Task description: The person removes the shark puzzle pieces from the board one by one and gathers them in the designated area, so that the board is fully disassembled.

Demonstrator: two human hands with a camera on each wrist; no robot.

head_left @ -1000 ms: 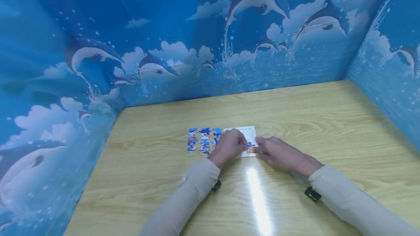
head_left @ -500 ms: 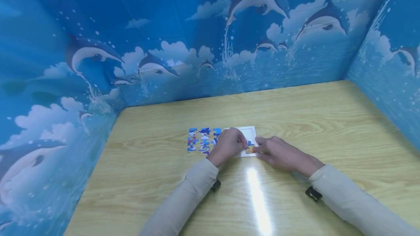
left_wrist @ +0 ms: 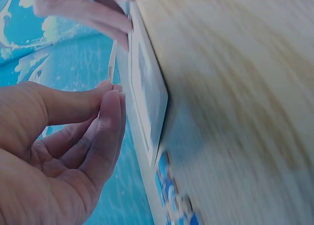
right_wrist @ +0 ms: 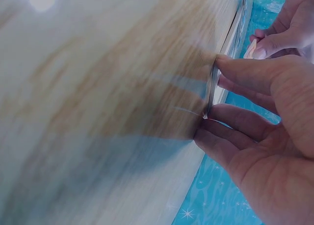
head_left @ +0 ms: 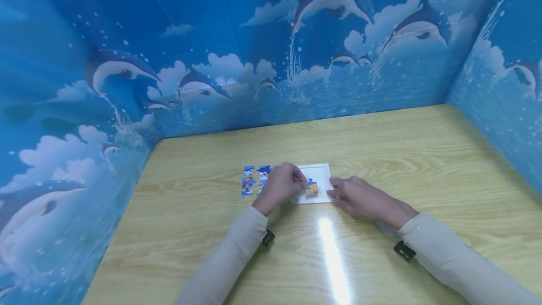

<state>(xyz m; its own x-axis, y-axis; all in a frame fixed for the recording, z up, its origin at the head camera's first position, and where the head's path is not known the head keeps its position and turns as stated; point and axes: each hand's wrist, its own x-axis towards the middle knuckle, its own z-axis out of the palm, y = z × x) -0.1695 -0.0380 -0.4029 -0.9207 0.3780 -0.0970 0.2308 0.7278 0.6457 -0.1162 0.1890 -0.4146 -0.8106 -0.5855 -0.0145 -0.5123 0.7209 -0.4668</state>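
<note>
My left hand [head_left: 277,187] pinches a jigsaw puzzle piece [head_left: 312,189], yellow with a blue tab, between thumb and fingertips. In the left wrist view the piece [left_wrist: 112,63] is seen edge-on, raised off the white puzzle tray [left_wrist: 156,100]. The tray [head_left: 319,172] lies flat on the table, its visible inside mostly white. At the tray's right edge, my right hand [head_left: 355,196] grips the rim with thumb and fingers; the right wrist view shows these fingers [right_wrist: 238,132] at the tray's corner. My left hand partly covers the tray's left side.
Several loose blue, white and red puzzle pieces [head_left: 250,181] lie in rows left of the tray, partly hidden behind the left hand. The wooden table [head_left: 190,229] ends at blue dolphin-printed walls [head_left: 262,60] at the back and sides.
My left hand has lifted the yellow and blue piece from the tray's lower right and moved it left. The right hand stays at the tray's right edge.
</note>
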